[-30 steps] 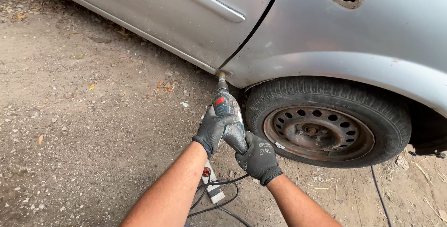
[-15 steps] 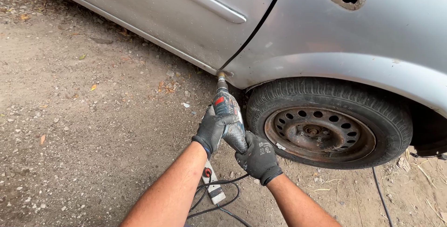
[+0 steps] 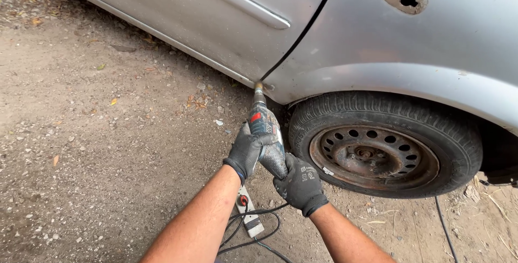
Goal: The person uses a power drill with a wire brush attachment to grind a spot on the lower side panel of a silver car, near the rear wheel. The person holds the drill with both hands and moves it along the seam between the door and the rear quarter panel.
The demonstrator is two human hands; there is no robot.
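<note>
Both forearms are bare and reach forward and up from the lower edge. The gloved left hand (image 3: 247, 151) is curled shut in a grip; the gloved right hand (image 3: 300, 182) sits just behind it, fingers wrapped closed.

Power strip (image 3: 249, 215) on gravelly ground (image 3: 108, 149)

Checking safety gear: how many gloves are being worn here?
2. One glove on the left hand around the power tool, the other on the right hand gripping the tool's rear, beside the wheel.
</note>
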